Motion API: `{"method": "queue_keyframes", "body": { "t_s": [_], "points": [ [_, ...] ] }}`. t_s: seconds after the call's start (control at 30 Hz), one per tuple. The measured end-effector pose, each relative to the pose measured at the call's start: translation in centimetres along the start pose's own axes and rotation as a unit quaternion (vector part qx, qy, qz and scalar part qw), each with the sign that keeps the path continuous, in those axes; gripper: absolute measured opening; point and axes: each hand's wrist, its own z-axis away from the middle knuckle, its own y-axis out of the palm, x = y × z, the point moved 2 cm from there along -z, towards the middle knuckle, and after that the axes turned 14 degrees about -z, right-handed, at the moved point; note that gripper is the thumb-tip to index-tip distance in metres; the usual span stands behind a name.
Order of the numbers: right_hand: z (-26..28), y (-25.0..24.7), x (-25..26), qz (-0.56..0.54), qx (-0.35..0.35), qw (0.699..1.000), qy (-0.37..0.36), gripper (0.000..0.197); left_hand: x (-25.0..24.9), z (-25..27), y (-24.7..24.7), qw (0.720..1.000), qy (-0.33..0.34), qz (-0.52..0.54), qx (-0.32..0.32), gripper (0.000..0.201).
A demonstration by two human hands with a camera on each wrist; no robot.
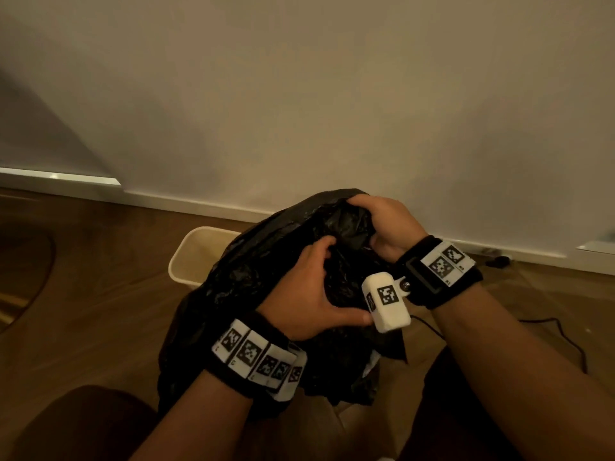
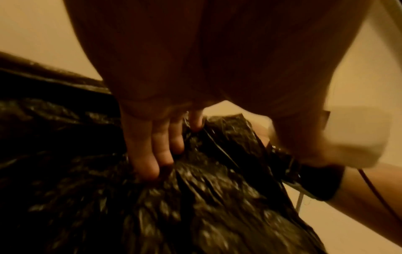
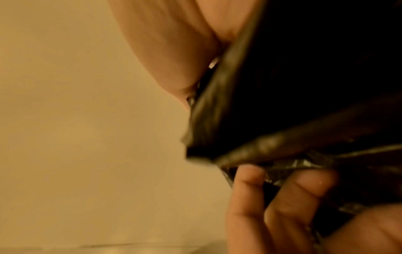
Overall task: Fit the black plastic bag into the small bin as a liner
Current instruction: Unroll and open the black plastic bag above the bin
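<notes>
A crumpled black plastic bag [image 1: 253, 261] hangs between my two hands above the floor. My left hand [image 1: 299, 294] grips its near side, fingers [image 2: 150, 154] dug into the folds of the bag [image 2: 195, 197]. My right hand [image 1: 386, 224] is curled round the bag's upper far edge. In the right wrist view, bunched black film [image 3: 304, 86] lies against the palm [image 3: 174, 43]. The small cream bin [image 1: 196, 254] stands on the floor behind and left of the bag. Its right part is hidden by the bag, and the visible part looks bare inside.
A wall with a white skirting board [image 1: 199, 207] runs close behind the bin. The wooden floor [image 1: 100, 277] spreads to the left. A dark cable [image 1: 549, 327] lies on the floor at the right. My knees [image 1: 83, 424] fill the bottom of the head view.
</notes>
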Motion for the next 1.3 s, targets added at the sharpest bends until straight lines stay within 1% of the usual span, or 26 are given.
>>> {"method": "queue_keyframes", "body": {
  "t_s": [0.07,0.13,0.2,0.27,0.3,0.37,0.43,0.53,0.63,0.7,0.73,0.8,0.83,0.87,0.9,0.97,1.03,1.07,1.1,1.13,1.17,1.2,1.23,1.3],
  "points": [
    [0.6,-0.2,0.6,-0.059,0.043,0.996,0.042,0.037,-0.1,-0.5,0.4,0.998,0.008,0.05,-0.034,0.115],
    [1.7,-0.3,1.1,-0.08,0.108,0.987,0.083,0.045,0.1,-1.0,0.4,0.992,0.009,0.113,-0.056,0.104],
    [2.7,-0.5,1.6,-0.047,0.155,0.983,0.083,0.048,0.0,-1.4,-0.4,0.98,-0.006,0.184,-0.078,0.077],
    [3.6,-0.7,1.9,0.015,0.177,0.982,0.064,0.049,-0.2,-1.7,-1.2,0.97,-0.017,0.22,-0.097,0.048],
    [4.0,-1.0,1.9,0.046,0.181,0.981,0.054,0.049,-0.5,-1.8,-1.6,0.968,-0.017,0.226,-0.106,0.038],
    [4.5,-1.3,2.0,0.1,0.189,0.976,0.039,0.05,-0.8,-2.0,-2.2,0.966,-0.014,0.227,-0.122,0.027],
    [5.2,-1.5,1.9,0.138,0.199,0.97,0.028,0.05,-0.9,-2.4,-2.6,0.967,-0.013,0.222,-0.128,0.028],
    [6.0,-1.4,2.1,0.204,0.21,0.956,-0.003,0.04,-1.1,-2.7,-3.8,0.969,-0.002,0.207,-0.136,0.032],
    [6.9,-1.3,1.8,0.313,0.24,0.918,-0.035,0.046,-1.6,-2.8,-5.0,0.959,-0.002,0.242,-0.145,0.022],
    [7.2,-1.1,1.1,0.361,0.249,0.897,-0.058,0.045,-2.3,-2.8,-5.5,0.957,0.006,0.251,-0.143,0.021],
    [7.2,-1.0,1.0,0.371,0.238,0.894,-0.078,0.04,-2.7,-2.8,-5.7,0.957,0.015,0.252,-0.139,0.022],
    [6.9,-1.0,1.6,0.353,0.205,0.907,-0.102,0.029,-3.4,-2.7,-6.4,0.956,0.023,0.26,-0.135,0.023],
    [6.7,-1.1,2.2,0.339,0.197,0.913,-0.115,0.027,-3.7,-2.5,-6.8,0.954,0.023,0.266,-0.134,0.024],
    [6.6,-1.0,2.9,0.334,0.194,0.912,-0.136,0.026,-3.9,-2.3,-7.3,0.952,0.023,0.275,-0.131,0.027],
    [6.5,-0.9,3.8,0.339,0.19,0.907,-0.161,0.025,-4.1,-2.0,-7.9,0.952,0.023,0.277,-0.128,0.035],
    [6.4,-0.2,5.3,0.336,0.169,0.902,-0.214,0.021,-4.4,-1.2,-8.9,0.961,0.029,0.247,-0.12,0.064],
    [6.6,1.0,6.5,0.287,0.146,0.915,-0.245,0.019,-5.0,-0.4,-9.6,0.978,0.054,0.187,-0.081,0.093],
    [6.8,1.6,6.9,0.257,0.141,0.923,-0.251,0.018,-5.6,0.0,-9.7,0.983,0.07,0.16,-0.056,0.101],
    [6.9,2.3,7.3,0.228,0.14,0.93,-0.251,0.018,-6.2,0.3,-9.9,0.985,0.083,0.142,-0.043,0.105],
    [7.0,2.9,7.6,0.199,0.143,0.938,-0.244,0.02,-6.8,0.3,-10.1,0.985,0.092,0.133,-0.057,0.105],
    [7.3,3.5,7.8,0.172,0.154,0.946,-0.229,0.024,-7.2,0.3,-10.4,0.982,0.102,0.131,-0.091,0.101],
    [7.5,3.9,7.9,0.152,0.172,0.951,-0.205,0.028,-7.3,0.2,-10.9,0.976,0.112,0.132,-0.13,0.092],
    [7.8,4.2,8.0,0.15,0.199,0.951,-0.181,0.032,-7.6,0.1,-11.3,0.971,0.119,0.138,-0.152,0.082],
    [8.4,4.2,8.4,0.214,0.245,0.932,-0.159,0.036,-6.9,0.0,-12.1,0.965,0.132,0.165,-0.158,0.061]
  ]
}}
